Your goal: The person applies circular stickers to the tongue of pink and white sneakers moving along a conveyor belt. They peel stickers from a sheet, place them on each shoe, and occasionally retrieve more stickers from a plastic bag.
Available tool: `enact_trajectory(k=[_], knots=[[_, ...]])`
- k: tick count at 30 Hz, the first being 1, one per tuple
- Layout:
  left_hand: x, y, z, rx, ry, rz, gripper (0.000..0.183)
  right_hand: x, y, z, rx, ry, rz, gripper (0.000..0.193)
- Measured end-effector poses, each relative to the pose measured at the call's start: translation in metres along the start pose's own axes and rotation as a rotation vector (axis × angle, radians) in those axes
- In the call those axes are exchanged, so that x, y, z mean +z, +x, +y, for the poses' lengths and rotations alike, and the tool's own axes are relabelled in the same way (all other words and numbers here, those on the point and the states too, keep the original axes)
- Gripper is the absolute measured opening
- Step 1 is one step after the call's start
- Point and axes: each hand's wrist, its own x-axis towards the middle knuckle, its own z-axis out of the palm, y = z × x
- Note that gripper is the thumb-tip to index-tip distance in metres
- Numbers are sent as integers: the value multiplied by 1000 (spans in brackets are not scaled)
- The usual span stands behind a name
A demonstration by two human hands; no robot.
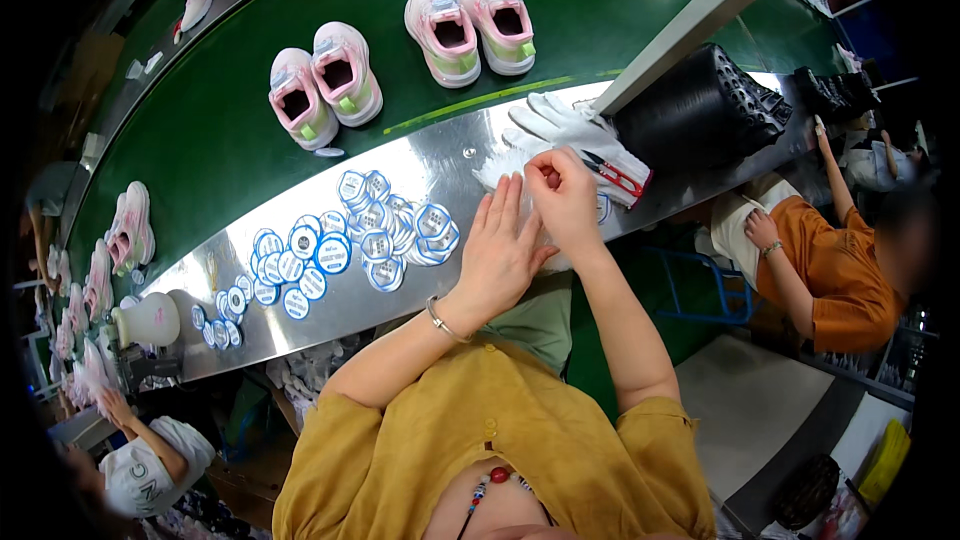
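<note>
My left hand [500,250] lies with its fingers stretched out near the edge of the metal ledge, beside a bundle of thin white strands [498,166]. Right next to it, my right hand [568,202] has its fingertips pinched together; whatever they grip is too small or hidden to make out. Something pale and see-through shows below both hands. Just beyond the right hand are white knit gloves [560,122], with red-handled thread snips [618,178] on top. Many round white tags with blue rims [375,230] lie in loose piles left of my hands.
Two pairs of pink sneakers [340,75] stand on the green belt [230,90] past the metal ledge [250,335]. A grey post [700,25] and a black ribbed object [690,110] rise at the right. Co-workers sit at both sides; one wears an orange top [850,280].
</note>
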Motion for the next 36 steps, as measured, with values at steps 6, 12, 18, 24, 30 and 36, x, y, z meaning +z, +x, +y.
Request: enact_trajectory(k=[6, 12, 18, 24, 30, 36], knots=[[15, -10, -4, -29, 62, -90, 61, 13, 9, 21, -205, -111, 147, 6], [13, -13, -4, -20, 20, -60, 62, -37, 48, -36, -125, 437, 365, 10], [-17, -22, -11, 5, -11, 181, 45, -42, -4, -60, 110, 905, -24, 6], [-52, -38, -68, -267, 194, 159, 35, -40, -36, -33, 440, 664, -259, 11], [-50, -38, -74, -298, 106, 134, 32, -18, -45, -42, 293, 477, -360, 9], [-56, -40, -83, -570, -429, 86, 20, 34, -53, -36, 221, 179, -375, 15]])
